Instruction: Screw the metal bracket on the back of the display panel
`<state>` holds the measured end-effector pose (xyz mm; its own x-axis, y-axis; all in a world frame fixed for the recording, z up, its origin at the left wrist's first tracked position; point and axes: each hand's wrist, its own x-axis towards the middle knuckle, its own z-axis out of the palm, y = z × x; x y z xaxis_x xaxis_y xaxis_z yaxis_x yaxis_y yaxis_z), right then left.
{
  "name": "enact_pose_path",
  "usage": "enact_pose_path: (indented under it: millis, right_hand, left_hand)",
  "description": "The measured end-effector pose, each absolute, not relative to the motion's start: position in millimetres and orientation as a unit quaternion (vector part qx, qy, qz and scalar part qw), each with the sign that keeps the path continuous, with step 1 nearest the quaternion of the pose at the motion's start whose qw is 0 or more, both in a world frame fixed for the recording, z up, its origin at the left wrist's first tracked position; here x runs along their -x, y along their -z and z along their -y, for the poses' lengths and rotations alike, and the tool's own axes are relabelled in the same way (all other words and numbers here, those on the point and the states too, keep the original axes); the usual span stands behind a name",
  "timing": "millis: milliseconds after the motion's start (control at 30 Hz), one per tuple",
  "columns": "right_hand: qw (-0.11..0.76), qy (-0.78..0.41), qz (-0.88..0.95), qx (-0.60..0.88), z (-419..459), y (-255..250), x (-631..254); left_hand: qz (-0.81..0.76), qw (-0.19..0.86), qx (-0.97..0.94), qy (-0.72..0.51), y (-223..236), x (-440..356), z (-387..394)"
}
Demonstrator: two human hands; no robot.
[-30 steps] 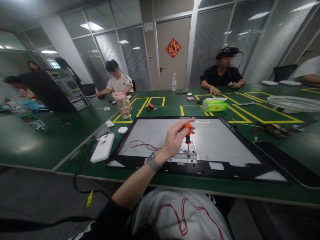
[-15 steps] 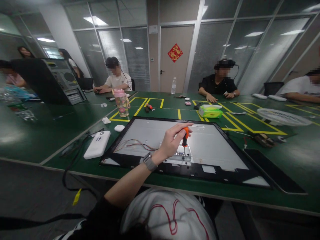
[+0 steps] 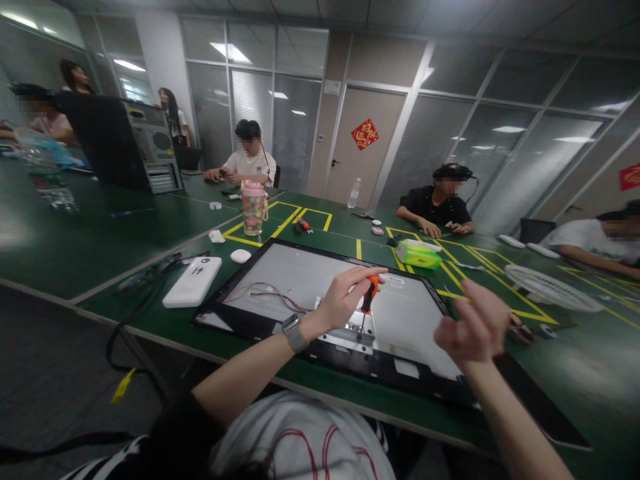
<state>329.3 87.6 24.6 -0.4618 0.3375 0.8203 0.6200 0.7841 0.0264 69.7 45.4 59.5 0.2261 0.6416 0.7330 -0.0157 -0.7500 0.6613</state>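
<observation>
My left hand (image 3: 345,303), with a grey watch on its wrist, is closed around an orange and black screwdriver (image 3: 370,293). The shaft points down, its tip at a metal bracket (image 3: 367,343) near the front edge of a large flat panel (image 3: 300,273). This panel has a grey sheet-metal back and a black frame, and lies on the green table. Thin wires (image 3: 270,290) run across its left part. Over the panel's right side, my right hand (image 3: 473,327) is raised and smeared by motion. Its fingers look bent, but whether it holds anything cannot be made out.
Left of the panel lie a white power bank (image 3: 193,283) and a white round object (image 3: 241,256). Behind it stand a pink-lidded bottle (image 3: 253,210) and a green tissue pack (image 3: 419,254). A long black slab (image 3: 543,400) lies to the right. Several people sit around the table.
My right hand has come into view from the right. My left hand stays on the screwdriver, which leans slightly more. The whole view has tilted and shifted.
</observation>
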Motion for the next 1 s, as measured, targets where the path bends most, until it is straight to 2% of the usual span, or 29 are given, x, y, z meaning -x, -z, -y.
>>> enact_pose_path:
  millis: [33,67,167,267,400,533,1000]
  right_hand:
    - [0.477,0.232,0.814,0.238,-89.1,-22.3,-323.4]
    - [0.468,0.258,0.819,0.209,-90.0,-20.4,-316.0]
    - [0.392,0.212,0.874,0.191,-88.0,-16.0,-292.4]
    - [0.365,0.058,0.889,0.268,-84.3,-9.6,-277.9]
    - [0.249,-0.161,0.898,0.324,-89.5,2.0,-275.3]
    - [0.211,-0.277,0.885,0.31,-100.1,4.0,-280.6]
    - [0.208,-0.299,0.885,0.291,-107.1,1.6,-280.8]
  left_hand:
    - [-0.218,0.28,-0.73,-0.585,-59.7,-69.4,-45.5]
    - [-0.219,0.279,-0.729,-0.585,-59.9,-69.2,-45.6]
    - [-0.22,0.279,-0.73,-0.584,-60.5,-68.9,-45.7]
    - [-0.218,0.289,-0.729,-0.581,-60.6,-69.6,-45.6]
    - [-0.232,0.303,-0.722,-0.576,-59.7,-72.2,-46.6]
    - [-0.251,0.294,-0.711,-0.588,-59.4,-72.6,-49.1]
    - [-0.241,0.286,-0.73,-0.572,-58.8,-70.0,-51.6]
